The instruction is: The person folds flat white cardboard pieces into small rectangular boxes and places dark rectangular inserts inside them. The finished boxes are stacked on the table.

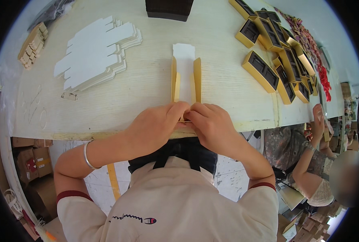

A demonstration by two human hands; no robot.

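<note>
A part-folded cardboard box [185, 68], gold outside and white inside, lies lengthwise in front of me. Its two long side walls stand up, while the far end flap lies flat. At the near end, by the table edge, my left hand [159, 121] and my right hand [212, 123] meet, fingers closed on the box's end panel. Thumbs and fingertips press together there and hide most of that end. A stack of flat white box blanks [97, 52] lies to the left of the box.
Gold boxes with black inserts [261, 71] are heaped at the right, with red ribbons [324, 76] beyond. A dark box [169, 9] stands at the back, and a small cardboard stack [33, 45] far left. Another person [308, 161] works at the right side.
</note>
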